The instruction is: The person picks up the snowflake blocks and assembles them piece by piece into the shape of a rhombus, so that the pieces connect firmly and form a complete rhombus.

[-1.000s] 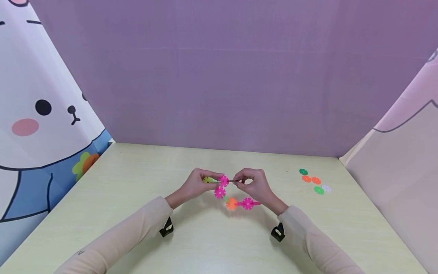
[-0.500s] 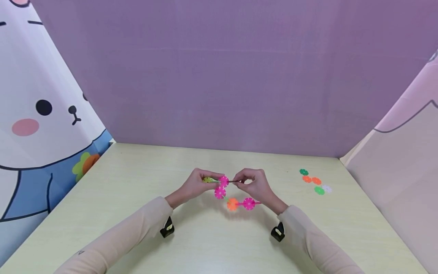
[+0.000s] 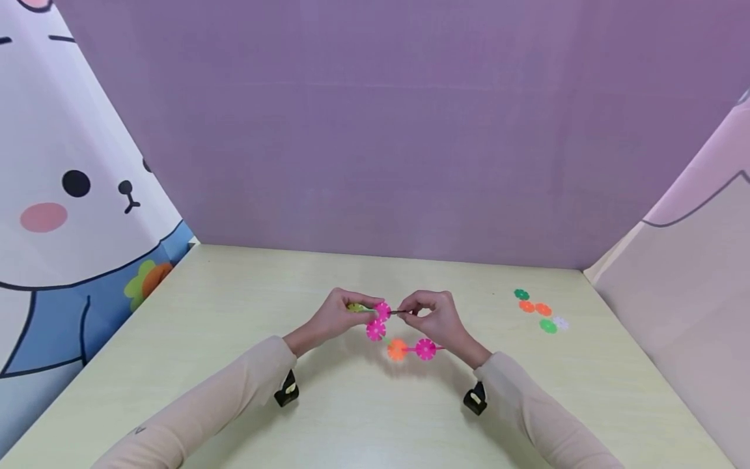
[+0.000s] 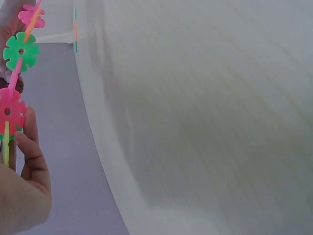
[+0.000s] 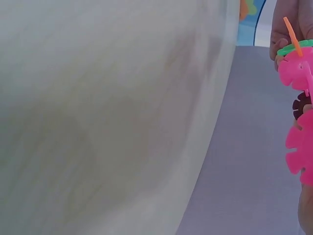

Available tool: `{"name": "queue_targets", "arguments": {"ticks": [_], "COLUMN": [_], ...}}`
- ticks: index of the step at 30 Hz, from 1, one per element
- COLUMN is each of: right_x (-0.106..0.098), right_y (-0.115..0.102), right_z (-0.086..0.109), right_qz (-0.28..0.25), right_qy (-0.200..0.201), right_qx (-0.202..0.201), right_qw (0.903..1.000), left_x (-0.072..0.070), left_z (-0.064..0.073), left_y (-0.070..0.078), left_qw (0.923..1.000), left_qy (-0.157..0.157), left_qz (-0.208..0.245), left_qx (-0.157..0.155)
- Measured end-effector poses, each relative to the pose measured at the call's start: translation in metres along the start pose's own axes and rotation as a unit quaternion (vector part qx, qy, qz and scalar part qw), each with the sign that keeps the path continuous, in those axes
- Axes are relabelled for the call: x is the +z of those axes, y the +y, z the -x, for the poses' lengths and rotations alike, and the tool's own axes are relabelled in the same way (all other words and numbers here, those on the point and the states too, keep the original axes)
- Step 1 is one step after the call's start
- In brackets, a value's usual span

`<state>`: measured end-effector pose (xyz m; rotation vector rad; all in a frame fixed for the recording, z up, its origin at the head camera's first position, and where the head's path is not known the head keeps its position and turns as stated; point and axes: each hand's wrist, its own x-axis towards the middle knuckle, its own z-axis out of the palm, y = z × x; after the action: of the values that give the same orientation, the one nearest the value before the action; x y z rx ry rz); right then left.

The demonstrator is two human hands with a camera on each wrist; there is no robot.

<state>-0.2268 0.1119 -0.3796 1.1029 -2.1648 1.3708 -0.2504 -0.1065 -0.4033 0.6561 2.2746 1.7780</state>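
Observation:
A chain of notched plastic snowflake discs hangs between both hands above the table. My left hand (image 3: 334, 317) pinches its upper end by a green disc seen edge-on and a pink disc (image 3: 383, 311); a yellow-green disc (image 3: 355, 307) shows between thumb and fingers. My right hand (image 3: 435, 318) pinches a dark brown disc (image 3: 400, 312), seen edge-on, whose rim meets that pink disc. Whether their slots are engaged cannot be made out. Below hang another pink disc (image 3: 376, 330), an orange disc (image 3: 397, 350) and a further pink disc (image 3: 426, 349). The left wrist view shows a green disc (image 4: 21, 52) in the chain.
Loose discs lie at the table's right: dark green (image 3: 521, 294), two orange (image 3: 535, 307), bright green (image 3: 548, 326) and white (image 3: 560, 322). A purple panel (image 3: 375, 130) rises behind the pale table (image 3: 246, 273); printed cloths flank it.
Both hands keep their hold in nearly the same place. The hanging end of the chain sways very slightly.

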Motion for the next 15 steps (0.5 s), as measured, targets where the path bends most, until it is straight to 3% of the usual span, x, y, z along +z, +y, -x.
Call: {"name": "queue_targets", "arguments": {"ticks": [15], "right_x": [-0.0075], "right_y": [-0.0066], "right_z": [-0.0013], "right_qz": [0.011], "right_qy": [-0.009], "right_qx": [0.012], "right_qw": [0.9998], "left_x": [-0.0004], "left_z": [-0.0023], "left_y": [0.0032], "left_qw": [0.9995], "left_qy": [-0.017], "left_qz": [-0.02], "left_qx": [0.017]}}
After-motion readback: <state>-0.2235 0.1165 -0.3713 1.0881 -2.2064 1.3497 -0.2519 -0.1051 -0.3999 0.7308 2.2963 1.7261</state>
